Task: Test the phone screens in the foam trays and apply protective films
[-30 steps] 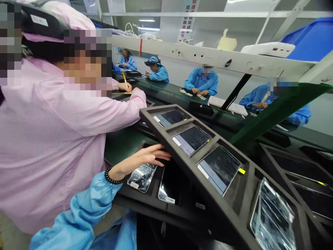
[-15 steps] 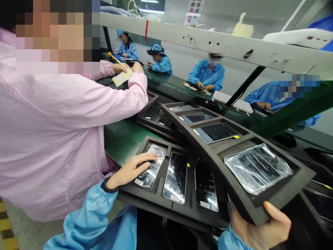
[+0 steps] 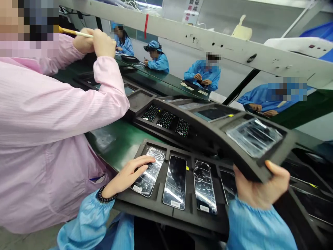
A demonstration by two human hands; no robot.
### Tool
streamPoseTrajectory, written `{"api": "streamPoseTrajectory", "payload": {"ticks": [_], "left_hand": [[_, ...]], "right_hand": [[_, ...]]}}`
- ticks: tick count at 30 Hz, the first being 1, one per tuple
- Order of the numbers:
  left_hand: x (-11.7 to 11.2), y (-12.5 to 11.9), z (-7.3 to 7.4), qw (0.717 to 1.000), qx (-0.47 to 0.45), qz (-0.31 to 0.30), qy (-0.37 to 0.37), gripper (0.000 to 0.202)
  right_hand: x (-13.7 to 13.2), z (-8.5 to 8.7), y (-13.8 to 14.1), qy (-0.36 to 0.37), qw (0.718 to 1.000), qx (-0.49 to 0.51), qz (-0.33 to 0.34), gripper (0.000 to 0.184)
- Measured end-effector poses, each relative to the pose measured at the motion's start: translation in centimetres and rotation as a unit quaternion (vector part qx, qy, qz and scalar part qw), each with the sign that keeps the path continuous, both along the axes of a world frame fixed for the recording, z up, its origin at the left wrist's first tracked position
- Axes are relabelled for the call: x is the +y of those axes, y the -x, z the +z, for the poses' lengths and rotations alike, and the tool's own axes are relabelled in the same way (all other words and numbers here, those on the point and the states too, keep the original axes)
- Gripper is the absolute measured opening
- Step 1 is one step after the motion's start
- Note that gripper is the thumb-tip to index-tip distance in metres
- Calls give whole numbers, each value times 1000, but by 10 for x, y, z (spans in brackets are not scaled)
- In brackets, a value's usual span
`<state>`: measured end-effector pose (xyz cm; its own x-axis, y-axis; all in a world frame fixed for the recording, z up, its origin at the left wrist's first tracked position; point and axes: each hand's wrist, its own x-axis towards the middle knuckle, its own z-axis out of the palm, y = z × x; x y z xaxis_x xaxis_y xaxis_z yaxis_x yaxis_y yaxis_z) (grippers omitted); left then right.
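My right hand [image 3: 262, 184] grips the near right corner of a black foam tray [image 3: 239, 144], thumb on top and fingers underneath. That tray is tilted and raised over another one, with several phone screens in its slots; the nearest screen [image 3: 255, 137] is wrapped in clear film. My left hand [image 3: 132, 173] lies with fingers stretched out over a film-covered phone screen [image 3: 153, 173] in the lower foam tray [image 3: 161, 185]. Beside it in that lower tray are a bare-looking screen [image 3: 174, 182], a film-covered screen [image 3: 205, 187] and one partly hidden screen [image 3: 229, 184].
A co-worker in a pink coat [image 3: 52, 104] stands close on the left, hands raised around a yellow stick-like tool [image 3: 75, 33]. Behind the trays, another foam tray holds dark gridded pieces [image 3: 166, 119]. Several people in blue sit across the green bench [image 3: 122, 139], below a white beam [image 3: 182, 31].
My right hand has lifted the upper tray's near end, uncovering more of the lower tray's right side. My left hand stays over the same screen. The co-worker's hands have risen.
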<state>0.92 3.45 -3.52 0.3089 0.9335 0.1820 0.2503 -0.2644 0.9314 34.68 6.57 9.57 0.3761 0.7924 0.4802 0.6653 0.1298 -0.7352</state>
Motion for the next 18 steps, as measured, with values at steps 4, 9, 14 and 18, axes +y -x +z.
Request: {"api": "streamPoseTrajectory", "payload": {"ticks": [4, 9, 14, 18], "left_hand": [[-1, 11, -20, 985, 3, 166, -46, 39], [5, 35, -81, 909, 87, 394, -106, 34], [7, 53, -122, 887, 137, 405, -174, 34], [8, 61, -134, 858, 223, 406, -222, 49]], "right_hand": [[75, 21, 28, -46, 900, 405, 153, 37], [177, 32, 71, -48, 805, 552, 211, 16], [287, 20, 120, -20, 789, 574, 217, 13], [354, -8, 154, -4, 781, 582, 226, 30]]}}
